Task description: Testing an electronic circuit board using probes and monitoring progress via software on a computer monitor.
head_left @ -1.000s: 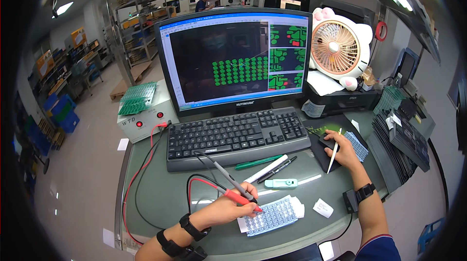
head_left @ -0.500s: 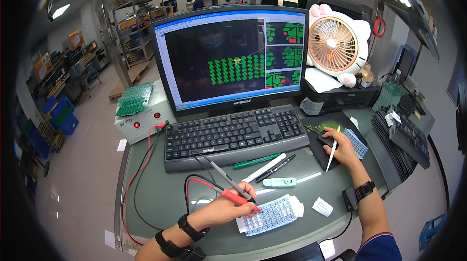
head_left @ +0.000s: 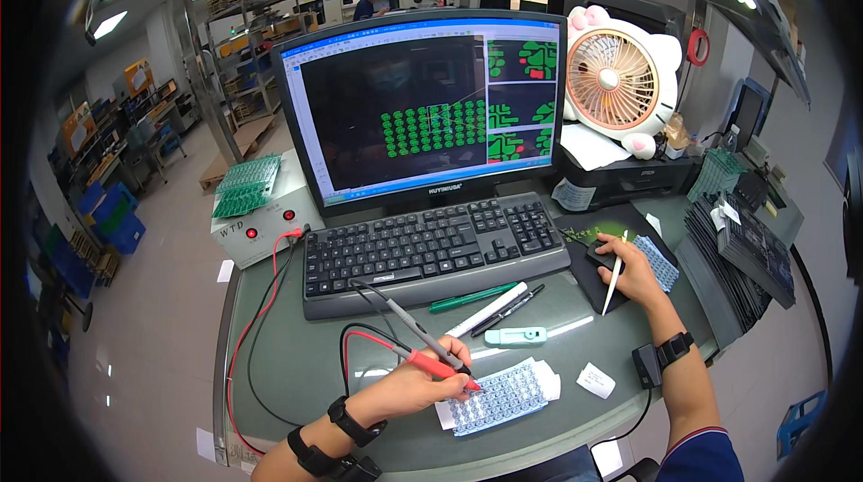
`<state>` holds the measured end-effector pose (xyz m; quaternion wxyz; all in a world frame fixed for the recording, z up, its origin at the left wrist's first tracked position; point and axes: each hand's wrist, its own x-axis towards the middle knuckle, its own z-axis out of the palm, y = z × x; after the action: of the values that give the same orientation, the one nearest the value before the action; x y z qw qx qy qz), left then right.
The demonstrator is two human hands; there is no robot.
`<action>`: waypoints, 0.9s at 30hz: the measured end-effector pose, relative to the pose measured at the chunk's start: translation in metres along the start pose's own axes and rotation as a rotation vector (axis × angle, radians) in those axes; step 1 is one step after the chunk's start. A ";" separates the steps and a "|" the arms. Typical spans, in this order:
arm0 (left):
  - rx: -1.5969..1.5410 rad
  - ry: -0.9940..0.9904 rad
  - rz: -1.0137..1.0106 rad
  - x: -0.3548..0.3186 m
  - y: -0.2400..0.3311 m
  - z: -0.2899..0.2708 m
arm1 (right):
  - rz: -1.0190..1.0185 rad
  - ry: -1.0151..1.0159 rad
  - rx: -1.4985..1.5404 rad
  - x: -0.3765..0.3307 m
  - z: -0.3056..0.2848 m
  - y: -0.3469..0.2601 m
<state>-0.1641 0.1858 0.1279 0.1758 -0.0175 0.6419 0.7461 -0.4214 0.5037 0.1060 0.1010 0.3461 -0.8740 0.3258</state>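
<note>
Currently my left hand (head_left: 428, 383) pinches red probe (head_left: 426, 361) and grey probe (head_left: 411, 324) over pale-blue circuit panel (head_left: 508, 398) on desk (head_left: 297, 347), contact unclear; right hand (head_left: 636, 273) curls over mouse (head_left: 600, 255), gripping white stick (head_left: 614, 281).

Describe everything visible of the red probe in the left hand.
The slim, red, pen-shaped probe looks like smooth plastic, with a narrowing front and a darker rear end. A thin red cable loops from its back. It slants down to the right, held in the left hand, whose fingers cover part of its body. Its tip is at the upper part of the pale-blue rectangular panel with rows of round units; whether it touches cannot be told.
</note>
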 end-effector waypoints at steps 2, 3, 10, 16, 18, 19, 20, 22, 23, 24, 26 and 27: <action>-0.014 0.007 0.006 0.000 0.000 0.000 | -0.014 0.013 -0.026 0.001 -0.001 -0.002; 0.018 0.000 0.009 0.001 0.001 -0.001 | -0.027 0.026 -0.052 0.002 -0.003 -0.007; 0.056 -0.001 0.061 0.001 -0.002 -0.001 | -0.155 -0.219 0.512 0.003 -0.003 -0.134; 0.150 -0.035 0.073 0.004 -0.013 -0.003 | -0.251 -0.598 0.333 0.004 0.043 -0.218; 0.153 -0.038 0.063 0.004 -0.015 -0.002 | -0.246 -0.700 0.447 0.011 0.058 -0.223; 0.155 -0.045 0.055 0.005 -0.017 -0.002 | -0.237 -0.801 0.559 0.015 0.061 -0.222; 0.147 -0.049 0.046 0.006 -0.017 -0.002 | -0.226 -0.806 0.563 0.016 0.063 -0.219; 0.093 -0.003 0.037 0.005 -0.017 -0.002 | -0.204 -0.802 0.679 0.016 0.068 -0.210; 0.139 -0.001 0.101 0.006 -0.013 -0.004 | -0.230 -0.693 0.713 0.015 0.066 -0.208; 0.017 -0.015 0.114 0.007 -0.001 0.003 | -0.292 -0.551 0.608 0.014 0.067 -0.194; 0.020 -0.048 0.108 0.003 -0.005 -0.003 | -0.120 -0.502 0.580 0.011 0.055 -0.189; -0.003 -0.035 0.102 0.003 -0.003 -0.002 | -0.004 -0.526 0.684 0.008 0.052 -0.183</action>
<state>-0.1664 0.1846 0.1243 0.1487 0.0284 0.6376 0.7553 -0.3019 0.3664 0.1605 -0.2451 0.4326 -0.7108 0.4975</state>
